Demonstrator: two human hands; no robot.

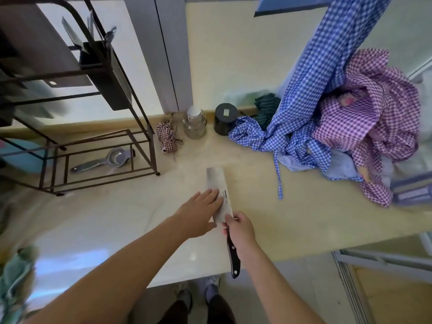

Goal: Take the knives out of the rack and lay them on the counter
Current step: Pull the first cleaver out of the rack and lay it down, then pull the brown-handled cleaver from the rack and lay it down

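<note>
So there's a big cleaver (218, 195) lying flat on the pale tabletop (105, 218), blade pointing away from the person and the black riveted handle (232, 256) sticking out past the near edge. The left hand (199, 215) is laid flat on the blade, fingers straight and pressed together, palm down on the steel. The right hand (240, 230) is curled around the spot where the blade meets the handle, fingers wrapped over it, so it's got a grip on the knife while it sits on the surface.

The rack (98, 127) is off to the left, a dark metal wire frame, well apart from the cleaver. A black caddy (93, 57) hangs near its top with some thin utensils poking out, too blurry to tell what they are. A metal squeezer-type tool (102, 160) lies within the rack's bottom frame.

Along the back wall there's a small checked cloth bundle (167, 136), a clear glass jar (194, 125) beside it, then a black round canister (225, 119). To the right is a heap of gingham fabric, blue checked cloth (304, 101) hanging down and pooling on the tabletop, with purple checked cloth (374, 118) piled just beside it.
</note>
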